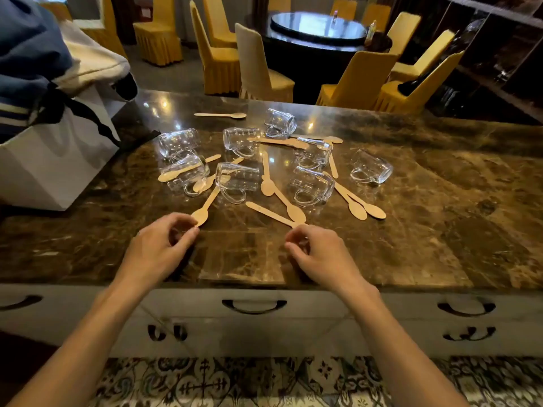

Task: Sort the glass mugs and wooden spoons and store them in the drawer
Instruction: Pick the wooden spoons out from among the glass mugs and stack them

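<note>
Spoons light, stiff: pinch end. Mugs slippery, breakable: take handle. Left hand pinches near spoon; right hand curled, hold unclear.

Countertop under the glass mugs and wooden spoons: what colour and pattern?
Glossy dark brown stone countertop with tan and cream veining; the head view shows it best.

Probably a restaurant — covered banquet chairs, round table.
</note>
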Tool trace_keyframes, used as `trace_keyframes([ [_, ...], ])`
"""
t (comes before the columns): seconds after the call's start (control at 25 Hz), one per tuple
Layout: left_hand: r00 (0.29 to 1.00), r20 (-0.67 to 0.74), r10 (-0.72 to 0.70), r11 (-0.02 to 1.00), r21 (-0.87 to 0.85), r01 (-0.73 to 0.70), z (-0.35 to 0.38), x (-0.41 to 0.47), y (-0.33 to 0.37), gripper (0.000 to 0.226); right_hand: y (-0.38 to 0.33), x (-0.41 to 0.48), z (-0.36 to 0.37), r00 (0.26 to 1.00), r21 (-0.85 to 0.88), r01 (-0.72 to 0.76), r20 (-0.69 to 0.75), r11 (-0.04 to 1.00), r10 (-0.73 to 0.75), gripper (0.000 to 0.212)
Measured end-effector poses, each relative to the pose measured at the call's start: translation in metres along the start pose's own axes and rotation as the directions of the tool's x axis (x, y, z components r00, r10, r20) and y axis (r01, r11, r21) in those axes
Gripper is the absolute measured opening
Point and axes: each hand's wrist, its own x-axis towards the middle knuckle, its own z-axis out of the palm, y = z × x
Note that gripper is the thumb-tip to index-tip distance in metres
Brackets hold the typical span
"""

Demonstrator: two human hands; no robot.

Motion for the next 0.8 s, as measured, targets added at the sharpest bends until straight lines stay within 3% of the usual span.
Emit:
trace_keyframes([
  [0.08, 0.998, -0.06, 0.003, 0.99, 0.14, 0.005, 0.003, 0.014, 0.0, 0.026, -0.004, 0.013, 0.002, 0.997, -0.084, 0.02, -0.075, 0.996, -0.027, 0.014],
  [0.36, 0.999, -0.008, -0.049, 0.906, 0.421, 0.048, 0.02, 0.042, -0.003, 0.058, -0.014, 0.046, 0.013, 0.98, -0.254, 0.051, -0.172, 0.966, -0.097, 0.023],
  [0.6, 0.998, -0.064, -0.014, 0.889, 0.456, 0.041, 0.03, 0.046, 0.002, 0.048, -0.01, 0.052, 0.017, 0.989, -0.327, -0.022, -0.146, 0.945, -0.027, 0.023],
  [0.8, 0.996, -0.079, -0.031, 0.899, 0.434, 0.063, 0.028, 0.044, 0.004, 0.039, -0.014, 0.054, 0.02, 0.992, -0.337, 0.023, -0.11, 0.941, -0.064, 0.021],
])
